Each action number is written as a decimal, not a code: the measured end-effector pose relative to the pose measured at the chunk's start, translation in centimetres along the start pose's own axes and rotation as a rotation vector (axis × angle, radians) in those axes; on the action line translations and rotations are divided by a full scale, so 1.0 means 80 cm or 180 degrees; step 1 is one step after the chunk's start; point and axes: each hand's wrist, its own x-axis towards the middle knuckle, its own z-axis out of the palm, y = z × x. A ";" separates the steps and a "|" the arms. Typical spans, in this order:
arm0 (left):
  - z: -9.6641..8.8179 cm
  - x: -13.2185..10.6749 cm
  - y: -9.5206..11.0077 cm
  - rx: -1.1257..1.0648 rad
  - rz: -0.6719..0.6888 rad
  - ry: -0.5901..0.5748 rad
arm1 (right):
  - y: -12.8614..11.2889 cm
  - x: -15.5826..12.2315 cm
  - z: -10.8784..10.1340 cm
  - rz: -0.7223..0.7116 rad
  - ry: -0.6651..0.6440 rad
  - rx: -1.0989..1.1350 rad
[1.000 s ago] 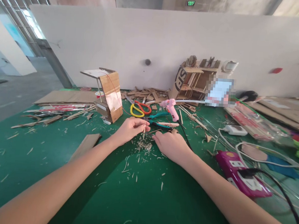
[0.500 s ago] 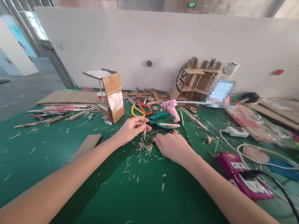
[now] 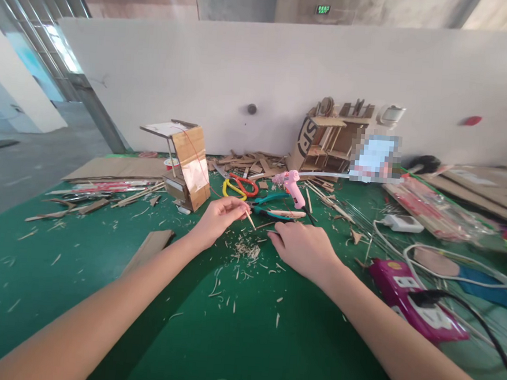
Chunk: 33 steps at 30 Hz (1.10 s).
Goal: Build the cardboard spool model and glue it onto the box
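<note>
My left hand pinches a thin wooden stick between thumb and fingertips, its free end slanting down to the right. My right hand is closed around a small knife; only a short bit of thin grey blade shows, and the handle is hidden in the fist. The blade and the stick are a little apart. Below them lies a small heap of pale wood shavings on the green tabletop. Just behind the hands are teal-handled pliers and scissors with yellow and orange handles.
A pink glue gun lies behind my right hand. A cardboard model stands left, a cardboard shelf at the back. A magenta power strip with cables sits right. A cardboard strip lies by my left forearm.
The stick has tilted from upright to slanting, its lower end now pointing right. My right hand has drawn slightly right, so the blade is farther from the stick.
</note>
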 end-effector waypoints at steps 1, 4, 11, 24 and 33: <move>-0.001 0.001 -0.001 -0.0066 0.0001 0.0080 | 0.003 0.000 -0.001 0.0067 -0.0001 0.0002; -0.003 0.004 -0.004 -0.0222 -0.0004 0.0279 | 0.010 -0.001 0.000 0.0180 0.0012 -0.0064; 0.001 0.002 0.001 -0.0356 -0.0033 0.0461 | 0.009 -0.005 0.005 -0.0047 0.0597 -0.0067; 0.012 -0.015 0.021 0.0273 -0.0061 -0.0352 | 0.004 -0.001 0.007 -0.0472 0.0678 0.0783; 0.002 -0.006 0.025 0.1201 0.0261 0.0133 | 0.002 -0.008 -0.003 -0.0098 0.0459 0.0565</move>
